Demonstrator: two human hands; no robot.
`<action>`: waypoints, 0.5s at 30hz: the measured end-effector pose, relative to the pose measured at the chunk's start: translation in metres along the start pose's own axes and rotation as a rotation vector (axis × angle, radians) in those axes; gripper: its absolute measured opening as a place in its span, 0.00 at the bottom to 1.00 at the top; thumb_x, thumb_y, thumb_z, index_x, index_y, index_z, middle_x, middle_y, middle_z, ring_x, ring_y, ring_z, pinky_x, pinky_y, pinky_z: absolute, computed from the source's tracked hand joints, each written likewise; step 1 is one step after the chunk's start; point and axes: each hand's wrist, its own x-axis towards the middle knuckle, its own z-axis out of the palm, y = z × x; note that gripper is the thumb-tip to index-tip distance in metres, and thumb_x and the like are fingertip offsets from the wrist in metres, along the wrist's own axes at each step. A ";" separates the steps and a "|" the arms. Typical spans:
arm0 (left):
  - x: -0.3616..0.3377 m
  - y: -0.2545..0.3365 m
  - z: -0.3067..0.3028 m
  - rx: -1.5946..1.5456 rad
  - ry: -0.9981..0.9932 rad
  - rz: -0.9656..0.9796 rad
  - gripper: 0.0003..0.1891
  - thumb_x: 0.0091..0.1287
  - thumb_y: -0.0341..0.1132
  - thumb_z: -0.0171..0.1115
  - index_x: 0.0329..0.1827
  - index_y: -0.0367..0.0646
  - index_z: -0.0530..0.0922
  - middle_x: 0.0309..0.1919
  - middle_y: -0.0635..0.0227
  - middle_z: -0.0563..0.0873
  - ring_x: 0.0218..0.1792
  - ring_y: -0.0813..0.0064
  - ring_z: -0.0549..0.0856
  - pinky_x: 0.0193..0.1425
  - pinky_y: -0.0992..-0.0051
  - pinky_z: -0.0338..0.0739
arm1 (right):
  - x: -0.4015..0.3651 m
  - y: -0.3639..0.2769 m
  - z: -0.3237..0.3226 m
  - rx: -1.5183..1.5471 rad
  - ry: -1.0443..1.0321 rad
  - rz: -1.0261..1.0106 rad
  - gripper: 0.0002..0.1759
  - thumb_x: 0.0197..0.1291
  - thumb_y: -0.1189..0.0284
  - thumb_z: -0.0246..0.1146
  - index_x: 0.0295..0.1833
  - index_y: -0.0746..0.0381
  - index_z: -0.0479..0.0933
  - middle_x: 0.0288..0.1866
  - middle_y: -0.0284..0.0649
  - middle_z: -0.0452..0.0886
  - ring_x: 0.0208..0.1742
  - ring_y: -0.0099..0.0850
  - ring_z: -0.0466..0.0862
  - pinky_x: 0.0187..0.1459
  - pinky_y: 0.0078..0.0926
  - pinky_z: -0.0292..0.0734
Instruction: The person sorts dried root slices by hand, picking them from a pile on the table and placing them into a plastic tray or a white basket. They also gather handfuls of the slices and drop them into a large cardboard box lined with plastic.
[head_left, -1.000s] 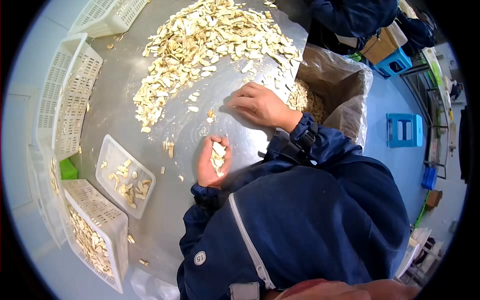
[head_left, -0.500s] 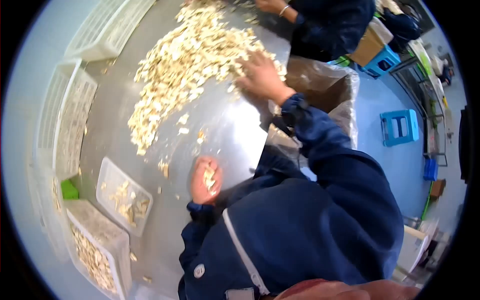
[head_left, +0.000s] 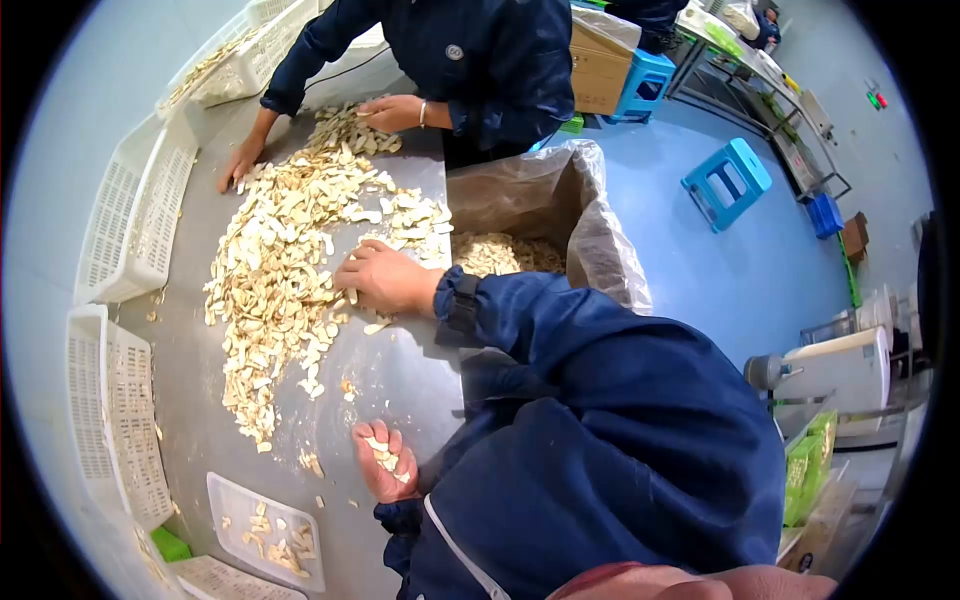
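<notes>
My left hand (head_left: 385, 462) is palm up near the table's front edge, its fingers curled around a few pale dried slices (head_left: 383, 453). My right hand (head_left: 385, 279) is palm down at the near side of a large heap of similar slices (head_left: 270, 270); its fingers are bent, with a slice at the fingertips. The heap lies on a metal table (head_left: 400, 370). A shallow white tray (head_left: 222, 520) with some slices in it sits to the left of my left hand.
Across the heap, a co-worker (head_left: 470, 70) in dark blue has both hands among the slices. White perforated baskets (head_left: 140, 215) line the table's far side. A plastic-lined bin (head_left: 615, 250) holding slices adjoins the table at right. A blue stool (head_left: 727, 185) stands on the floor.
The view has shifted, bringing more of the co-worker and the lined bin into sight. My right hand has moved along the heap and its fingers are more bent. My left hand still holds slices.
</notes>
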 end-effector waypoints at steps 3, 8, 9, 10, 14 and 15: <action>0.000 0.003 0.004 0.004 0.072 -0.021 0.09 0.83 0.41 0.59 0.54 0.49 0.71 0.44 0.68 0.74 0.36 0.73 0.76 0.19 0.81 0.75 | -0.015 -0.006 -0.010 0.068 0.064 -0.151 0.19 0.59 0.72 0.69 0.57 0.53 0.85 0.64 0.34 0.85 0.68 0.40 0.81 0.73 0.44 0.69; -0.004 -0.001 -0.008 -0.084 0.091 -0.005 0.11 0.84 0.42 0.55 0.60 0.47 0.74 0.50 0.61 0.80 0.40 0.68 0.82 0.20 0.80 0.77 | -0.051 0.002 -0.022 0.066 0.129 0.053 0.32 0.54 0.82 0.63 0.66 0.53 0.83 0.70 0.47 0.82 0.72 0.49 0.78 0.77 0.45 0.68; -0.003 0.000 -0.002 -0.054 0.076 -0.005 0.13 0.85 0.44 0.55 0.60 0.46 0.75 0.52 0.59 0.82 0.42 0.67 0.85 0.20 0.81 0.76 | -0.057 0.003 -0.029 0.041 0.124 0.139 0.31 0.55 0.81 0.64 0.66 0.52 0.84 0.70 0.47 0.82 0.73 0.49 0.78 0.76 0.46 0.70; -0.004 0.001 0.007 0.018 0.092 0.001 0.12 0.86 0.42 0.53 0.62 0.46 0.73 0.51 0.64 0.76 0.40 0.73 0.77 0.23 0.83 0.73 | -0.068 -0.001 -0.036 0.054 0.203 0.239 0.29 0.57 0.79 0.65 0.65 0.52 0.84 0.69 0.46 0.83 0.73 0.49 0.78 0.74 0.47 0.72; 0.001 0.003 0.014 0.005 0.016 0.005 0.10 0.87 0.42 0.51 0.57 0.45 0.73 0.48 0.64 0.76 0.39 0.73 0.79 0.21 0.85 0.72 | -0.093 0.014 -0.050 -0.024 0.117 0.109 0.20 0.61 0.81 0.66 0.57 0.54 0.87 0.65 0.43 0.85 0.68 0.48 0.82 0.67 0.46 0.77; 0.002 0.002 0.014 -0.004 0.023 -0.007 0.10 0.87 0.41 0.51 0.56 0.44 0.73 0.46 0.64 0.76 0.39 0.74 0.79 0.20 0.85 0.72 | -0.097 0.022 -0.049 -0.001 0.211 0.181 0.18 0.62 0.80 0.66 0.56 0.56 0.87 0.64 0.44 0.86 0.66 0.48 0.82 0.66 0.46 0.78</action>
